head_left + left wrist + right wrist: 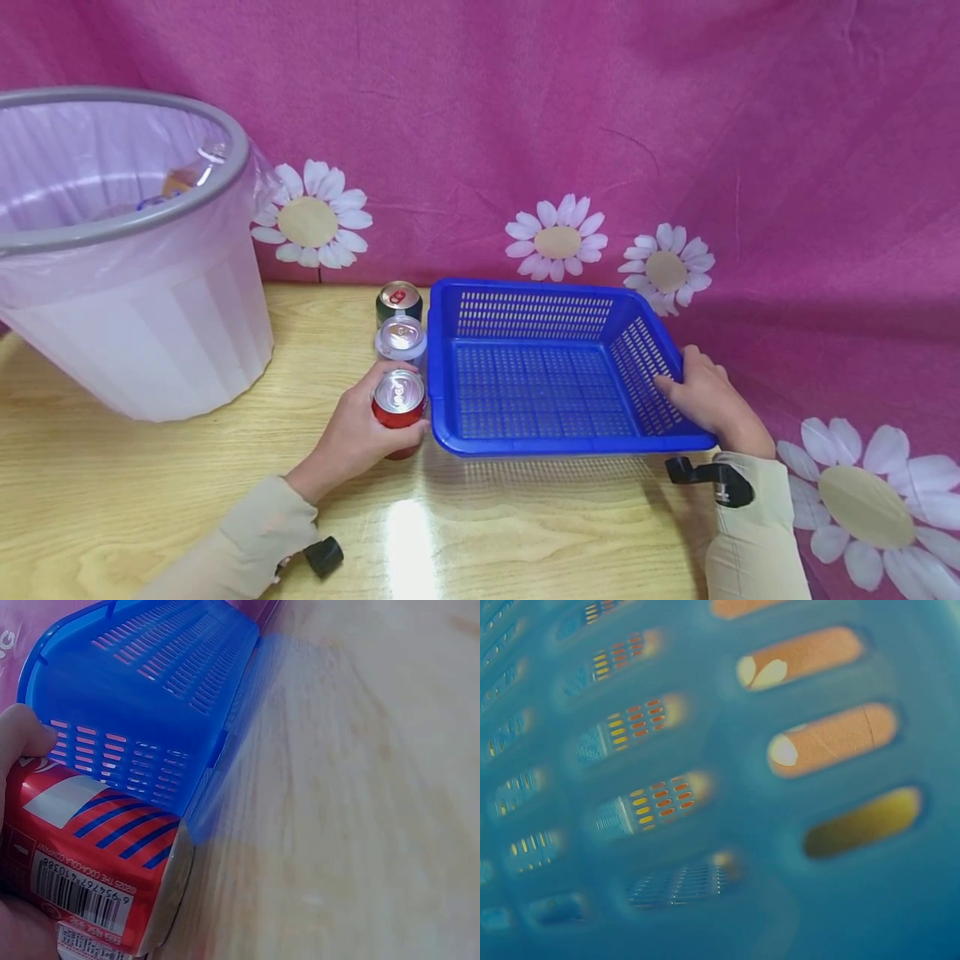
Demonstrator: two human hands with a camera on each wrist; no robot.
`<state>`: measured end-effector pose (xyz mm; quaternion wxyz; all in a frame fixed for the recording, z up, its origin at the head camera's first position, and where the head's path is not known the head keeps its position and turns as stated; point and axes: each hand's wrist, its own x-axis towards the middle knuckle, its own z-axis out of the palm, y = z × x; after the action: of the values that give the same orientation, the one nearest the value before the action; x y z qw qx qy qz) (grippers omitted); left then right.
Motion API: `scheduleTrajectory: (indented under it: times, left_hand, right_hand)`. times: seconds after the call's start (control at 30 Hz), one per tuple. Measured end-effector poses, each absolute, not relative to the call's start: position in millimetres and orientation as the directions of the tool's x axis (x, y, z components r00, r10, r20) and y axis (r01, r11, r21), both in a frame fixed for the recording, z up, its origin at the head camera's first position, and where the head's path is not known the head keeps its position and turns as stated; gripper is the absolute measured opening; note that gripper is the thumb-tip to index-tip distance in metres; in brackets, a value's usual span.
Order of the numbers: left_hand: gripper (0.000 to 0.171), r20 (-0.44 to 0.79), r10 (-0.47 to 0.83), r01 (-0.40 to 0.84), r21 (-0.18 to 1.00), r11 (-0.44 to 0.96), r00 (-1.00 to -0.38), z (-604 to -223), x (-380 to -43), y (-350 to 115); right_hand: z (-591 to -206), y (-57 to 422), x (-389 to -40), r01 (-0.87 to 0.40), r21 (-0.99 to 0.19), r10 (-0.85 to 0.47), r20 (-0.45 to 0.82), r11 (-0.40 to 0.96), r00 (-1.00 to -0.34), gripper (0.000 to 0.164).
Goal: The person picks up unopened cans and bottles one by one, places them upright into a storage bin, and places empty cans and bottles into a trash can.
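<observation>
A red soda can (399, 398) stands upright on the wooden table, its label and barcode showing in the left wrist view. My left hand (348, 437) grips this can with the thumb and fingers around its sides. Behind it, in a row, are a can with a pale body (401, 335) and a dark green can (399, 302). Just right of the row is a blue plastic basket (570, 444), with no contents visible inside. At its right end, my right hand (712, 398) holds the rim, thumb inside. Slotted basket wall (667, 847) fills the right wrist view, hiding the right fingers there.
On the left stands a large white bin (142, 333) with a grey rim and a clear liner; some litter (180, 179) shows inside. A pink cloth (450, 125) with white daisies hangs along the back and right side. Wooden tabletop (525, 533) stretches across the front.
</observation>
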<state>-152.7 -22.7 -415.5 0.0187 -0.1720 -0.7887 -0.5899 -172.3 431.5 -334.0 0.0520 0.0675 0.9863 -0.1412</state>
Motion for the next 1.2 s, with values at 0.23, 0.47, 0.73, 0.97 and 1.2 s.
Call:
scheduleTrajectory:
  times: [0.23, 0.47, 0.73, 0.97, 1.2]
  left_hand:
    - [0.061, 0.256, 0.244, 0.318, 0.910, 0.267, -0.936, -412.5, -151.7, -20.8]
    - [0.062, 0.252, 0.246, 0.318, 0.903, 0.289, -0.936, -407.4, -150.9, -22.9]
    - [0.065, 0.235, 0.252, 0.307, 0.902, 0.304, -0.939, -400.3, -149.7, -26.8]
    - [0.062, 0.206, 0.232, 0.270, 0.918, 0.292, -0.951, -387.1, -146.4, -31.7]
    - [0.062, 0.227, 0.184, 0.271, 0.926, 0.265, -0.956, -369.5, -145.3, -37.8]
  right_hand:
    - [-333.9, 433.7, -170.8, 0.161, -0.278, 0.128, -0.132, 0.947, -0.983, 0.061]
    - [-334.9, 434.3, -170.8, 0.154, -0.274, 0.124, -0.124, 0.949, -0.985, 0.061]
    - [-334.1, 433.8, -170.4, 0.146, -0.282, 0.116, -0.120, 0.948, -0.986, 0.060]
    - [-334.2, 431.8, -172.0, 0.167, -0.281, 0.132, -0.138, 0.945, -0.982, 0.062]
    - [-333.3, 430.4, -171.4, 0.169, -0.277, 0.136, -0.135, 0.946, -0.982, 0.062]
